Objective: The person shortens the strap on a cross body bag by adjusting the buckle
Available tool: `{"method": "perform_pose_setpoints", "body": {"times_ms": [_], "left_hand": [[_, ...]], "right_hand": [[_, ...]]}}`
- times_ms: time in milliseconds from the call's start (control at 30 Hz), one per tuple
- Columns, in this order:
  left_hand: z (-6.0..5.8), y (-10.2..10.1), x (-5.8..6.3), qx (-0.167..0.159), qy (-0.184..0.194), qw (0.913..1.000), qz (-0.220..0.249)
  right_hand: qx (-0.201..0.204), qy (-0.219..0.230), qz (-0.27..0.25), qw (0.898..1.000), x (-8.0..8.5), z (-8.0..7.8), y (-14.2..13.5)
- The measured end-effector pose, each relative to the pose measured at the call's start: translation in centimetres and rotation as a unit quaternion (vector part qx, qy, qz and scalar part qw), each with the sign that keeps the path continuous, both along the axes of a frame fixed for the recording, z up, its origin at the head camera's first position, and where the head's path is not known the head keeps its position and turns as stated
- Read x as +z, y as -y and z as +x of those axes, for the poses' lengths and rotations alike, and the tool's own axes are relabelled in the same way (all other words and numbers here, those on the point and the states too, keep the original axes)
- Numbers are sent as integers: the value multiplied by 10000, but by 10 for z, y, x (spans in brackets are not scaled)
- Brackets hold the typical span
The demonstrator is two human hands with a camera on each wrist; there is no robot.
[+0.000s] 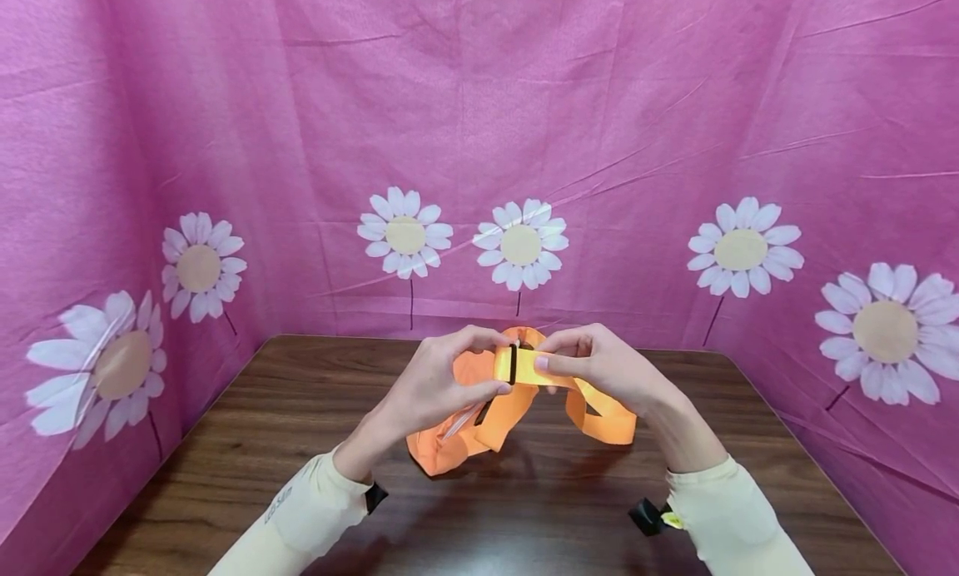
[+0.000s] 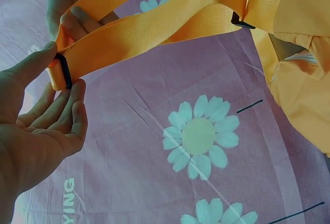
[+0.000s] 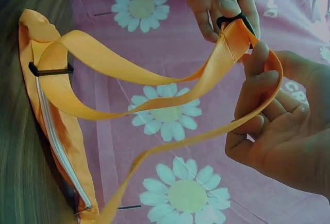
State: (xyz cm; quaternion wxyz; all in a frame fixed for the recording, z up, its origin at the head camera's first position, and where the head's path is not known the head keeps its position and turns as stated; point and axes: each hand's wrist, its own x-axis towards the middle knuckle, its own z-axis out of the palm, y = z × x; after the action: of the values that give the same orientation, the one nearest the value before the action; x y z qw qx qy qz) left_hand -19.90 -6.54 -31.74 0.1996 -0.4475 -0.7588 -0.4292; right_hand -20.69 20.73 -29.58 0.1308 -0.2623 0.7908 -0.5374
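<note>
An orange strap (image 2: 139,31) runs through a black slider buckle (image 2: 64,70). My left hand (image 1: 430,380) pinches the buckle end between thumb and fingertips. On the other side of the buckle, my right hand (image 1: 599,364) holds the strap (image 1: 550,368) between thumb and fingers. The strap belongs to an orange fabric bag (image 1: 438,451) with a pale zipper (image 3: 59,147), which lies on the table below the hands. Near the bag, a second black ring (image 3: 50,70) joins the strap to it. One strap loop (image 1: 610,422) hangs down under my right hand.
The dark wooden table (image 1: 300,443) extends under and around the bag. Behind and at both sides stands a pink cloth (image 1: 479,126) printed with white daisies. A black wrist band piece (image 1: 646,518) shows by the right sleeve.
</note>
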Motion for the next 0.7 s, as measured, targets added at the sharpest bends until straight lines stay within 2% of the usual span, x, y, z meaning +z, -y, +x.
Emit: {"method": "perform_pose_setpoints", "body": {"times_ms": [133,433,700], "left_hand": [[0,-1,-2,-35,85,10000,-16],[1,-4,-4,-140,-10,9997,-201],[1,-3,-3,-91,-176,9996,-197]], "right_hand": [[-11,-117,-33,9999,-1,0,1],[156,-64,-260,9995,-5,2,10],[-51,24,-109,9999,-4,1,8]]}}
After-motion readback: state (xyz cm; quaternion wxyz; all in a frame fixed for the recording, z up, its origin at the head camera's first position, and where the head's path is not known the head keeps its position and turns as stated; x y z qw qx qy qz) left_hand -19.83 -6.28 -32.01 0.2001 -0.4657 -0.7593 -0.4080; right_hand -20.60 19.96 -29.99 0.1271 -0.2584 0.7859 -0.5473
